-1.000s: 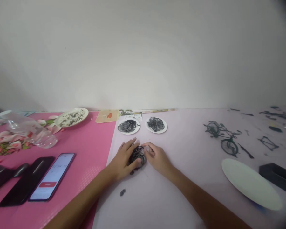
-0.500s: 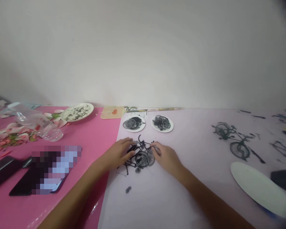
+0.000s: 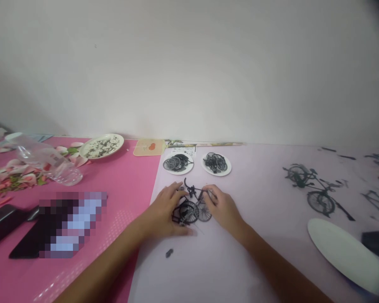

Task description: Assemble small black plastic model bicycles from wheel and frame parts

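Note:
A loose pile of black plastic model bicycle parts (image 3: pixel 191 210), with spoked wheels and thin rods, lies on the pale sheet between my hands. My left hand (image 3: pixel 164 210) curves round the pile's left side. Its thumb stretches along the near edge and its fingers reach the far edge, so it is spread and touching the parts. At the right, my right hand (image 3: pixel 224 206) has its fingertips pinched on a thin black bicycle part (image 3: pixel 197 190); the fingers hide part of it. A small dark piece (image 3: pixel 169 253) lies apart, nearer to me.
Two white plates (image 3: pixel 229 169) of black parts stand beyond my hands. An assembled model bicycle (image 3: pixel 318 193) and an oval white plate (image 3: pixel 344 254) are at the right. Leftward lie a plastic bottle (image 3: pixel 47 162), a yellow fly swatter (image 3: pixel 149 147), a plate of fragments (image 3: pixel 102 146) and a phone (image 3: pixel 28 235).
My left hand has spread wider, its thumb swinging down to the pile's near edge. The parts have shifted slightly right, and two wheels now show side by side. My right hand moved slightly right.

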{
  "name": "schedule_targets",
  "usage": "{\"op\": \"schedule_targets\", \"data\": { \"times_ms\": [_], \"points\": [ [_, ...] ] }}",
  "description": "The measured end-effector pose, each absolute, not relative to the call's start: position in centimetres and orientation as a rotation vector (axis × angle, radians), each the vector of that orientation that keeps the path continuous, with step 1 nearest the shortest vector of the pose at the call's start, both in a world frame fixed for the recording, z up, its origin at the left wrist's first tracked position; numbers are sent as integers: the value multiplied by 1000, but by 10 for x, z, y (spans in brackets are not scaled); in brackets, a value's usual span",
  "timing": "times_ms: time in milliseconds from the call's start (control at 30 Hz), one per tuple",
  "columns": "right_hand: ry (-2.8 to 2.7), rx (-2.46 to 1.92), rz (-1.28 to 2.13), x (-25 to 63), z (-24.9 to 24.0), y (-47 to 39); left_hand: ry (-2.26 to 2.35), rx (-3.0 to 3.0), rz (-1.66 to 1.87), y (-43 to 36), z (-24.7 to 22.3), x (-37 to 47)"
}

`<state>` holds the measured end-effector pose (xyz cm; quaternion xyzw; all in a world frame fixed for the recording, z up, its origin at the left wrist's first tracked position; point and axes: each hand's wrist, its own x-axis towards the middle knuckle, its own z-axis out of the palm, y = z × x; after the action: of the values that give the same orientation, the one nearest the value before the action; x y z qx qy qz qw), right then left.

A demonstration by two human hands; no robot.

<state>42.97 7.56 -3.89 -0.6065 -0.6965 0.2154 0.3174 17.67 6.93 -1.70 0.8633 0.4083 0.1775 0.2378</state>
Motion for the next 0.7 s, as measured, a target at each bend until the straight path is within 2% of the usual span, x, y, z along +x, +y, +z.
{"op": "schedule_targets", "data": {
  "times_ms": [433,700],
  "points": [
    [-2071,-1667,671,438,-26,76,1012,2472,460,76,-35,178],
    [-1955,-1756,470,458,-16,88,1103,2362,537,79,-24,176]
  ]
}}
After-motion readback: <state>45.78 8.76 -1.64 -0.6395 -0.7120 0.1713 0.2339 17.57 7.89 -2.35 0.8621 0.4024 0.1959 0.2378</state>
